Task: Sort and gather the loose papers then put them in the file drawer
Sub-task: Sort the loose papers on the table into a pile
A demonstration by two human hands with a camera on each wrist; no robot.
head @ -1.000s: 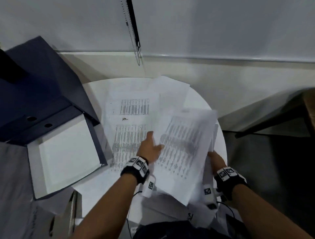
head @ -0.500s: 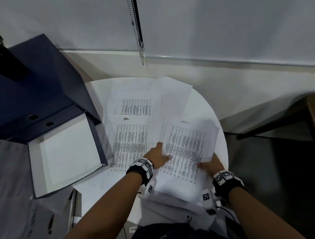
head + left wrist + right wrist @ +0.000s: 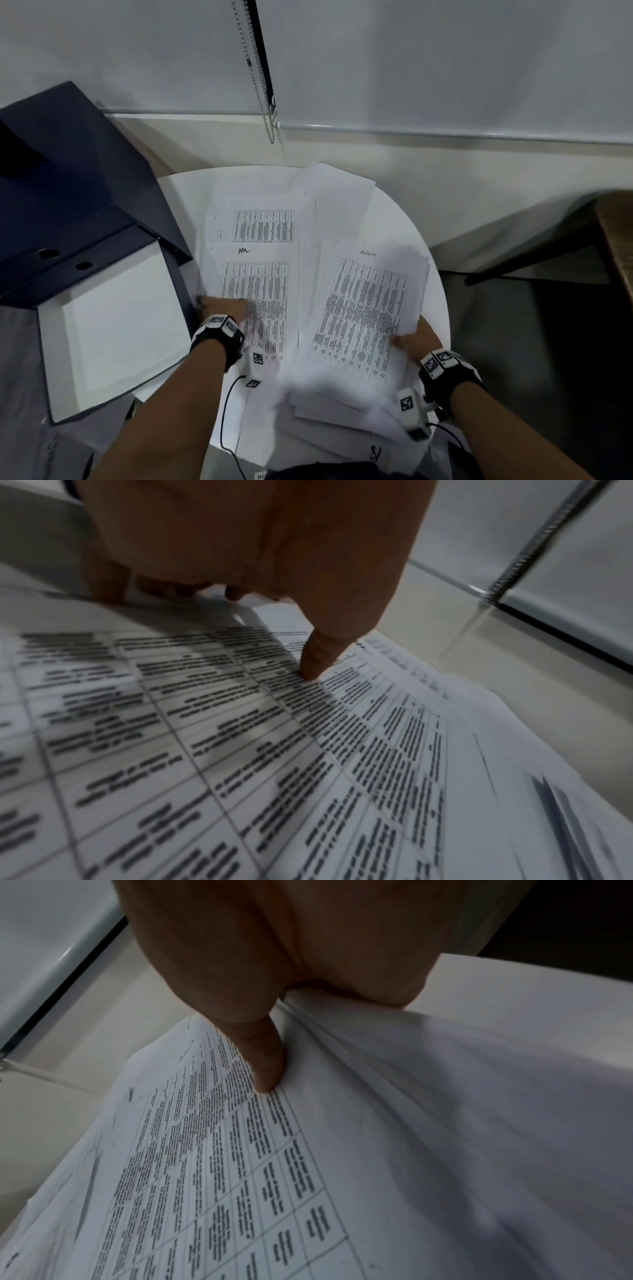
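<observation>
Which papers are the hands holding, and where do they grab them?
The right hand pinches the Admin stack at its lower right edge, thumb on top. The left hand grips nothing; it presses the HR sheet near its left edge.

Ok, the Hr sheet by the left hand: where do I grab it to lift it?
Probably by its near-left corner, coming from the box file side. The Hr sheet lies flat on the table, so nothing offers from above. The left hand is at that edge already, thumb pressing on top. The right hand holds the Admin stack.
</observation>
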